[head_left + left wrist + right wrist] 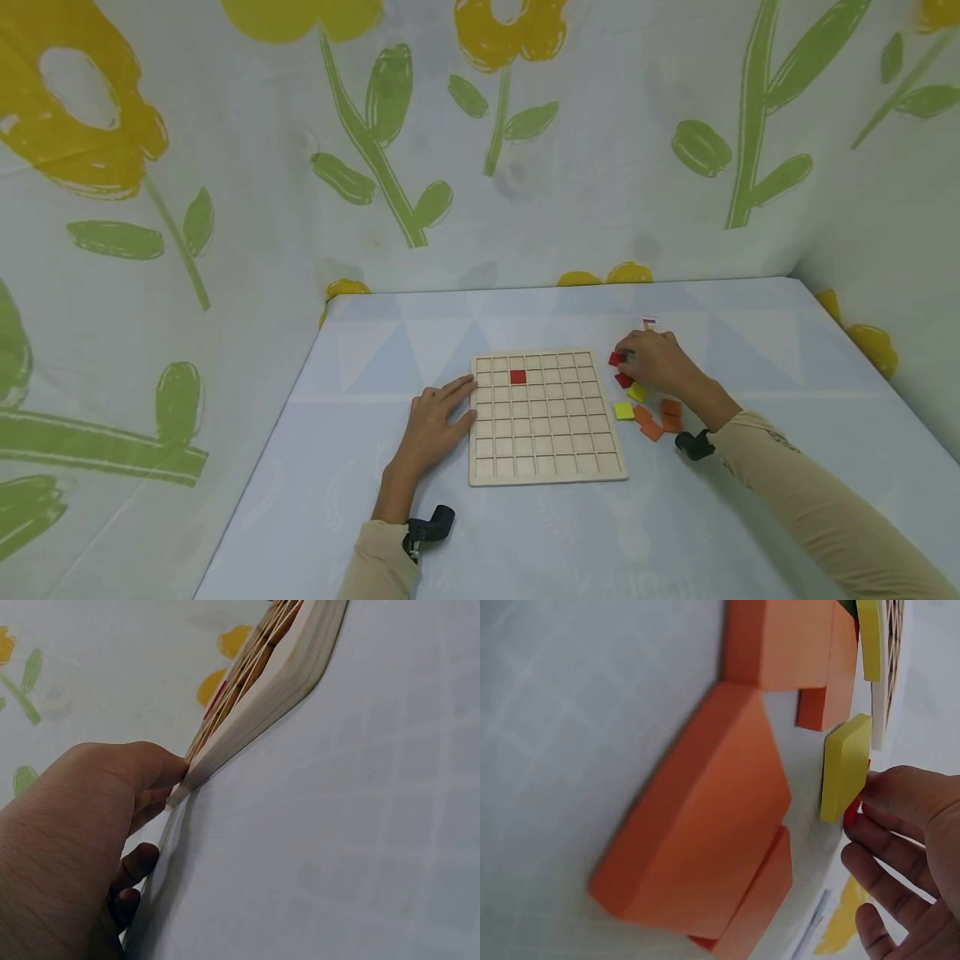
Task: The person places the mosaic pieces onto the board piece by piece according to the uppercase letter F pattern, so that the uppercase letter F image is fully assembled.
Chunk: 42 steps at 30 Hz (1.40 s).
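Observation:
A square wooden grid board (547,421) lies on the table with one red tile (517,377) in a cell of its upper part. My left hand (435,425) touches the board's left edge with fingertips and thumb, its fingers fairly straight. Right of the board, my right hand (660,362) reaches down over loose tiles. Its thumb and index finger pinch a red tile (853,811), mostly hidden by the fingers in the right wrist view. Beside those fingertips lies a yellow tile (846,769). Another red tile (624,380) shows just below the hand in the head view.
Several orange tiles (651,430) lie nearer me, some overlapping. A second yellow tile (624,411) sits close to the board's right edge. Beyond my right hand is a small printed card (647,322). Flower-patterned cloth (525,208) stands behind the table.

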Each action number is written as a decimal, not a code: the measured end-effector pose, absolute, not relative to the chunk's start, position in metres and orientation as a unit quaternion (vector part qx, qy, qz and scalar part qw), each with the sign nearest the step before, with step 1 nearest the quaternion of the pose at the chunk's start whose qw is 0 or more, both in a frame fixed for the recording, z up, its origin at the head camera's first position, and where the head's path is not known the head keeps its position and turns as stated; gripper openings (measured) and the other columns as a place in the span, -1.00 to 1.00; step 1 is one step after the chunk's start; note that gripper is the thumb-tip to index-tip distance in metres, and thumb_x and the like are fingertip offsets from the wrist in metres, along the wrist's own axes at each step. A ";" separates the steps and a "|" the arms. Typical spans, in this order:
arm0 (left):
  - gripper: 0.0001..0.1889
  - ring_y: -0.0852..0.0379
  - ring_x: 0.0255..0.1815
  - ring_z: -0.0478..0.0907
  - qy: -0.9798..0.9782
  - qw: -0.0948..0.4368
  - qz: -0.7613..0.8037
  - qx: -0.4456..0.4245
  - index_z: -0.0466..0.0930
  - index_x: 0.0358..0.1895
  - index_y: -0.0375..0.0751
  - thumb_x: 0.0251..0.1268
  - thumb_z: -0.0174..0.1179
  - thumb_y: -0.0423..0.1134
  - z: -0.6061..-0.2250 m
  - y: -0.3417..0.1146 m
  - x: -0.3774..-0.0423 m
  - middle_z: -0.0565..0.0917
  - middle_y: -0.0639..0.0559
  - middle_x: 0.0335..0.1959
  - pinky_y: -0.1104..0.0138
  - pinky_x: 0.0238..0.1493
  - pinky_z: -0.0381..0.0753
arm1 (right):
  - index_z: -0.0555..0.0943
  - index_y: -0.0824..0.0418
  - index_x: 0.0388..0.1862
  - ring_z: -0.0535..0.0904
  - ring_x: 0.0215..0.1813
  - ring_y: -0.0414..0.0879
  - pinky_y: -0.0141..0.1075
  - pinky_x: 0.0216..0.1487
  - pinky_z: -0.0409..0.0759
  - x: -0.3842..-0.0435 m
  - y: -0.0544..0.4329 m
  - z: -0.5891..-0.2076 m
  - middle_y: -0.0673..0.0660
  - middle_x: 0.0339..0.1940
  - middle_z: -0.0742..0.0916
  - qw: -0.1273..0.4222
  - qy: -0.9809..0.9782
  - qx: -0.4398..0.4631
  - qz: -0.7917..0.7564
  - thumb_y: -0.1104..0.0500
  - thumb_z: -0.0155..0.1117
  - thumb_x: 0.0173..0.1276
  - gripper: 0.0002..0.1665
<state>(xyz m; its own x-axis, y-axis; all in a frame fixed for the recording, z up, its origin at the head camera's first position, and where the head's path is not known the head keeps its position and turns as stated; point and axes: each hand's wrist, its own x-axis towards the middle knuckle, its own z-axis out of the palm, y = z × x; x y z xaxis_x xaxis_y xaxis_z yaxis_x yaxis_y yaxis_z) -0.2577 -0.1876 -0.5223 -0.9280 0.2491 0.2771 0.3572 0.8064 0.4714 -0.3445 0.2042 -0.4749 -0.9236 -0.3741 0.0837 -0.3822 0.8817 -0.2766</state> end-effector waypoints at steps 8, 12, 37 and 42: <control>-0.48 0.06 0.00 0.42 -0.944 0.104 -0.267 -0.160 0.48 0.41 0.01 0.42 0.17 -0.03 -0.520 -0.186 -0.257 0.42 0.15 0.44 0.07 0.05 0.31 | 0.72 0.28 -0.03 0.57 0.04 0.12 0.16 0.12 0.32 -0.343 0.205 -0.472 0.18 -0.04 0.72 0.018 -0.969 0.201 0.142 0.17 0.44 0.30 -0.70; -0.48 0.04 0.02 0.43 -0.944 0.101 -0.270 -0.159 0.49 0.41 0.00 0.42 0.18 -0.04 -0.519 -0.186 -0.256 0.43 0.14 0.44 0.06 0.05 0.31 | 0.71 0.28 -0.03 0.55 0.08 0.16 0.18 0.11 0.31 -0.340 0.205 -0.469 0.20 -0.04 0.72 0.023 -0.965 0.214 0.148 0.18 0.44 0.30 -0.70; -0.48 0.02 0.08 0.44 -0.946 0.089 -0.269 -0.159 0.45 0.43 0.04 0.44 0.15 -0.01 -0.522 -0.189 -0.259 0.40 0.16 0.46 0.06 0.07 0.31 | 0.74 0.21 -0.11 0.58 0.07 0.12 0.17 0.15 0.30 -0.332 0.174 -0.455 0.12 -0.07 0.74 0.068 -0.938 0.294 0.174 0.23 0.49 0.24 -0.77; -0.47 0.01 0.07 0.43 -0.945 0.091 -0.269 -0.163 0.45 0.43 0.05 0.44 0.15 -0.01 -0.523 -0.190 -0.260 0.40 0.15 0.46 0.06 0.06 0.30 | 0.74 0.19 -0.11 0.58 0.08 0.10 0.16 0.18 0.31 -0.332 0.166 -0.455 0.10 -0.07 0.74 0.062 -0.935 0.302 0.175 0.22 0.50 0.23 -0.76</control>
<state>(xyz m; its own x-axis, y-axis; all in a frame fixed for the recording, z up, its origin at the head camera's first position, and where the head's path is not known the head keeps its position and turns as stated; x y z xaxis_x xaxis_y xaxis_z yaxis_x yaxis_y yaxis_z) -0.2597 -0.1895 -0.5228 -0.9307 0.2588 0.2587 0.3562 0.8027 0.4783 -0.3318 0.1663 -0.4552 -0.8098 -0.5435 0.2212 -0.5867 0.7560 -0.2902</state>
